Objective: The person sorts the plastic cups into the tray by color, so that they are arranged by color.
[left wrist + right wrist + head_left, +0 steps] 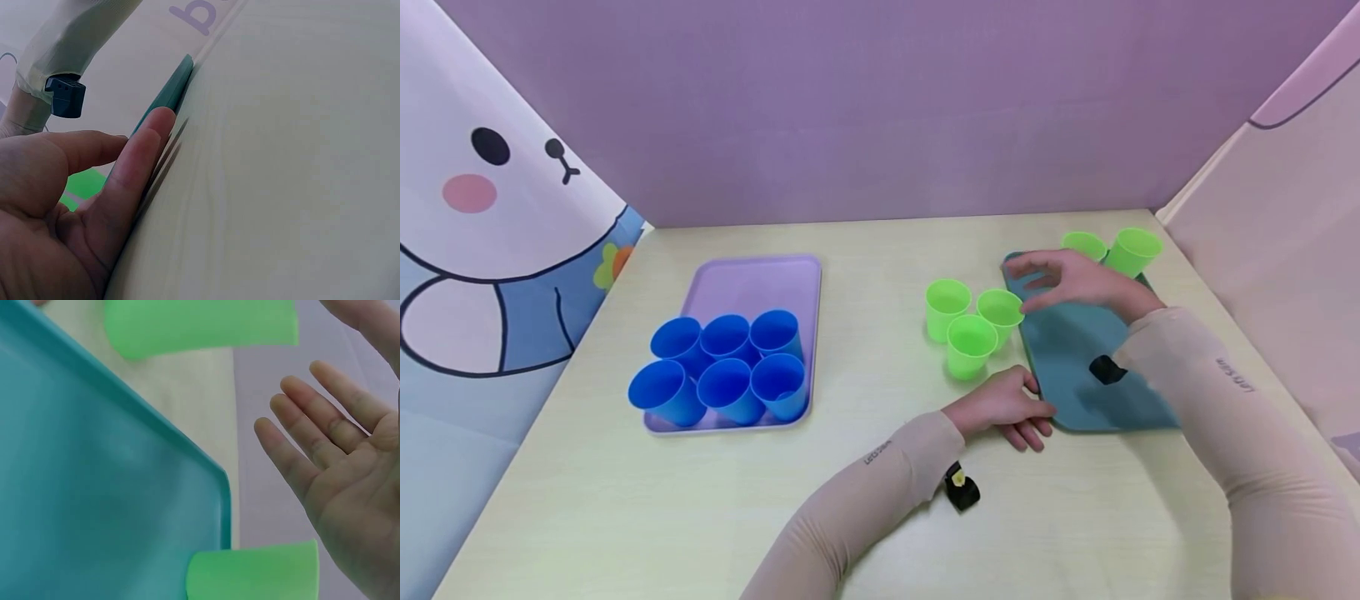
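Observation:
My left hand (1002, 404) is by the near left corner of the teal tray (1067, 350), its fairly straight fingers at the rim. In the left wrist view its thumb (94, 150) reaches the tray's edge, with the fingers along the outside. My right hand (1078, 282) hovers over the tray's far part, fingers spread and nothing in them. Just left of the tray stand three upright green cups: a back left cup (947, 308), a right cup (999, 312) near my right thumb, and a front cup (971, 346). Two more green cups (1133, 252) stand at the tray's far end, partly hidden.
To the left lies a purple tray (760, 283) bearing two rows of upright blue cups (726, 389). A purple wall (887, 117) backs the table (865, 333), with printed panels on both sides. Each wrist carries a small black camera (961, 490).

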`<state>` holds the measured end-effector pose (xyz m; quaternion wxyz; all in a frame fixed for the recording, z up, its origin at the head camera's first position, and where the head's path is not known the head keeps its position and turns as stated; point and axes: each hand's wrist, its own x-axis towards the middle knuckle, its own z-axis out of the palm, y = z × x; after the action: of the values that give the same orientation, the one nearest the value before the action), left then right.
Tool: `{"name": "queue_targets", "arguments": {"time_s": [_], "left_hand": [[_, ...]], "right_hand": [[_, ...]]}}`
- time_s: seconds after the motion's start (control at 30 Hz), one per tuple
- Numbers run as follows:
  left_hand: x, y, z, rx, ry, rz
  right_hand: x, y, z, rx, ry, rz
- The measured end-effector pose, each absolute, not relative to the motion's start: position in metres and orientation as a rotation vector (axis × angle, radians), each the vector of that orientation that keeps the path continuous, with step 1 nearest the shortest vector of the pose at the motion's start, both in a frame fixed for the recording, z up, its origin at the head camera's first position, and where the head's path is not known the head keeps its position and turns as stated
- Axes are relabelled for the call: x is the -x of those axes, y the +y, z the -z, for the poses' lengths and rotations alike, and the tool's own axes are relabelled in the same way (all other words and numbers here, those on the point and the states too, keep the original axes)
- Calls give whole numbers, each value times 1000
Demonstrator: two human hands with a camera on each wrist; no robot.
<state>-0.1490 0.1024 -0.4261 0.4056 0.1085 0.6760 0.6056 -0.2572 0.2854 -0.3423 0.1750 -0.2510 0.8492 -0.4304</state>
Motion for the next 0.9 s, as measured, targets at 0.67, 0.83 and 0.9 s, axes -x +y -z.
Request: {"name": "queue_targets", "arguments": {"time_s": [0.67, 0.83, 0.9], "left_hand": [[150, 102, 426, -301, 1689, -1534], [150, 102, 425, -304, 1692, -1527], [150, 102, 425, -305, 1692, -1526]], "right_hand": [[248, 274, 353, 806, 2409, 1118], [246, 273, 352, 790, 2411, 1124], [246, 272, 352, 788, 2413, 1121]]}}
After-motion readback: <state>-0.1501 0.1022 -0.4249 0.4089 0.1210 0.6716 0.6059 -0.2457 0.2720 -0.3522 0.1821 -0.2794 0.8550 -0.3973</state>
